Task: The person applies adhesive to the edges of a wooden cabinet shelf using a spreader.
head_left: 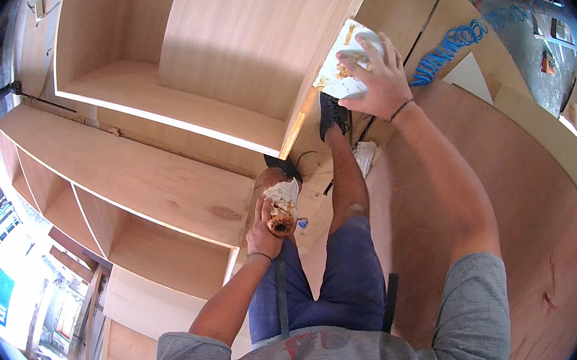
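Note:
My left hand (262,231) is wrapped round a white container (282,197) smeared with brown, crusted glue. Its dark round opening faces up toward me, in front of my knees. Farther off and to the right, my right hand (386,85) grips a flat white piece (329,70) with brown glue stains, fingers bent over its face. This piece lies at the front edge of a large open wooden cabinet (169,113). A yellow-brown strip of glue (299,121) runs along that edge below it. What the fingertips press on underneath is hidden.
A second low cabinet with compartments (127,180) lies at the left. A big curved brown panel (495,223) fills the right side. A coiled blue air hose (450,49) hangs at the upper right. A crumpled white cloth or bag (365,156) lies beside my foot.

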`<state>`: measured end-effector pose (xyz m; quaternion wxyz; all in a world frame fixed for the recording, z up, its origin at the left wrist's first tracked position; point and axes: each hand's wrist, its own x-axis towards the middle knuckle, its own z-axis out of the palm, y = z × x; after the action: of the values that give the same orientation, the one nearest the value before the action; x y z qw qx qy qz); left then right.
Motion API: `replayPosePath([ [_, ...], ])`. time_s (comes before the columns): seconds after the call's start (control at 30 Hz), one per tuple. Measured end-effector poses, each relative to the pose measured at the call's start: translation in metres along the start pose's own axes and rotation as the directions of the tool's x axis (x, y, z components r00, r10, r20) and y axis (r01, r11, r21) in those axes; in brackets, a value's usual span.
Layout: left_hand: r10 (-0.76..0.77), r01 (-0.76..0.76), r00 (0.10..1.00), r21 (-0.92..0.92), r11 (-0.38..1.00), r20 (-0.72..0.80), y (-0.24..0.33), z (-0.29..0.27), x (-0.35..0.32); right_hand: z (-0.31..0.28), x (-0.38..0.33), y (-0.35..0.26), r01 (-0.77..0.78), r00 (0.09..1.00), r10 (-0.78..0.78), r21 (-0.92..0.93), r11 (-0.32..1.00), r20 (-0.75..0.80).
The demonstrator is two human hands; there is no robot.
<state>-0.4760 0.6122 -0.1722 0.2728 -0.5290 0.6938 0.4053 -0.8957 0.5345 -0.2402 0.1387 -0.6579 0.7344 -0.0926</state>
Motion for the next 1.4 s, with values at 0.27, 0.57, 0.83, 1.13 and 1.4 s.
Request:
replayPosePath([
  [0.27,-0.034,0.036,0.996,-0.027,0.999,0.085,0.009,-0.001,0.004,-0.018,0.008,-0.012,-0.047,0.989,0.051,-0.029,0.998,0.141],
  [0.57,-0.097,0.100,0.989,-0.025,0.995,0.108,0.017,-0.001,0.005,-0.043,0.019,-0.027,-0.067,0.987,0.071,-0.037,0.997,0.145],
  [0.83,-0.069,0.073,0.992,-0.033,0.997,0.102,0.014,-0.002,0.007,-0.044,0.020,-0.033,-0.072,0.988,0.084,-0.095,0.993,0.130],
  [1.13,-0.040,0.043,0.998,-0.068,0.997,0.039,0.010,0.001,0.008,-0.056,0.021,-0.029,-0.140,0.925,0.194,-0.184,0.973,0.326],
  [1.4,-0.084,0.087,0.993,-0.032,0.996,0.084,0.018,-0.002,0.008,-0.051,0.043,0.047,-0.067,0.997,0.070,-0.070,0.995,0.043],
])
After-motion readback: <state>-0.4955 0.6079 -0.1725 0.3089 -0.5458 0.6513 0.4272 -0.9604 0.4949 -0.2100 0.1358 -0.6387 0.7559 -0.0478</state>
